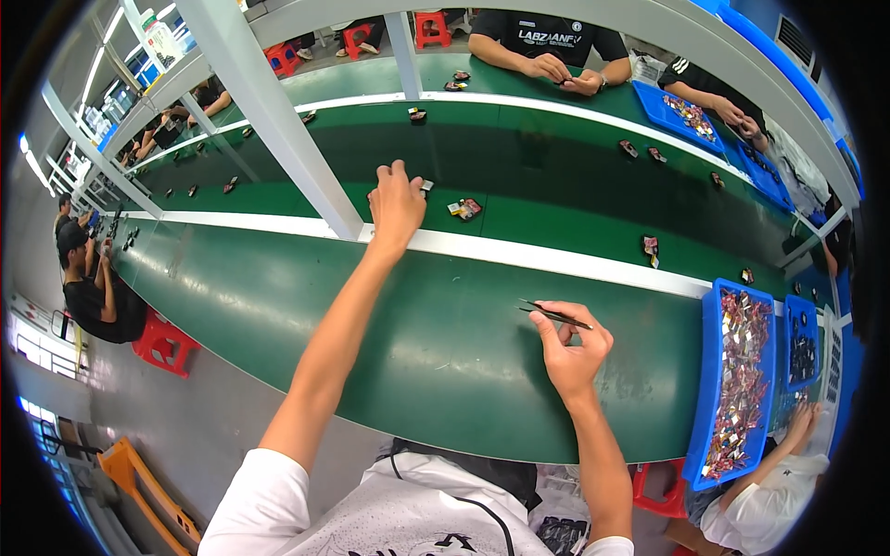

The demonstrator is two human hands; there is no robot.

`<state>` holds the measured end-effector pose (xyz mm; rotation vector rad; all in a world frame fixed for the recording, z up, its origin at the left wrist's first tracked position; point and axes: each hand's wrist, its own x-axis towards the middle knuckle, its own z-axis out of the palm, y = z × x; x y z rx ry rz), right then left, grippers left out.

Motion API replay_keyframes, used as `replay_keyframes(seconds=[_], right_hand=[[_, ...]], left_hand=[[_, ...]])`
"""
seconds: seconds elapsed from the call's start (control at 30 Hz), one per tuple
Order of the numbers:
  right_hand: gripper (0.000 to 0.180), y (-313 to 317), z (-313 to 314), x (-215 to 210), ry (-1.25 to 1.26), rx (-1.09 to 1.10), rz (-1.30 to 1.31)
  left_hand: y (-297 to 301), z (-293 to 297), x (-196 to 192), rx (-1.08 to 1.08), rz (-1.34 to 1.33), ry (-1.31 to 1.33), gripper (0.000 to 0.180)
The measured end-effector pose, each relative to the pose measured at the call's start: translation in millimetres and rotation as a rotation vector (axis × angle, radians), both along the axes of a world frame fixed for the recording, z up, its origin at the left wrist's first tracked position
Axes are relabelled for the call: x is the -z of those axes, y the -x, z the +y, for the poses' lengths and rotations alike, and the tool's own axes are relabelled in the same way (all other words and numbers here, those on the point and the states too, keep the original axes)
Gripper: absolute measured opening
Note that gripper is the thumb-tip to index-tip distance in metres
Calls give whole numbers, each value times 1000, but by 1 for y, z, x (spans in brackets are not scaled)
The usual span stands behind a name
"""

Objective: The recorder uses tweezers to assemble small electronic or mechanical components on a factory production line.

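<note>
Factory hall, green conveyor bench (pixel 436 343), white rails (pixel 556 259), blue trays (pixel 709 371)

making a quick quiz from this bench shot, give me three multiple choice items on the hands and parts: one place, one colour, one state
1. Where is the left hand?
A. stretched out over the belt by a small part
B. in the tray
C. in the lap

2. What colour is the tray of small parts at the right?
A. red
B. blue
C. white

3. What does the right hand do?
A. lies open and flat
B. pinches dark tweezers
C. grips a cup

Answers: 1 A, arm reaches past the white rail; 2 B, blue walls show; 3 B, fingers close on the tweezers.
</note>
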<state>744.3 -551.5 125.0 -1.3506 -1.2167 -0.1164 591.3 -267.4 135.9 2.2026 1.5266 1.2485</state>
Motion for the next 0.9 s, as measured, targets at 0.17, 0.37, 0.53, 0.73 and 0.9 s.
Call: replay_keyframes(seconds=[0.17,0.37,0.53,0.73,0.9], right_hand=[[18,5,2,-2,-6,-22,-13],[18,5,5,1,18,-38,-20],[18,6,1,-2,31,-38,-35],[17,10,3,-4,29,-62,-47],[17,10,2,-3,42,-57,-43]], left_hand=[[-17,-44,20,452,-128,301,9],[-22,-32,14,222,-25,318,14],[-21,-17,15,85,12,276,26],[-19,20,31,91,-135,345,34],[-19,8,13,202,-347,526,22]])
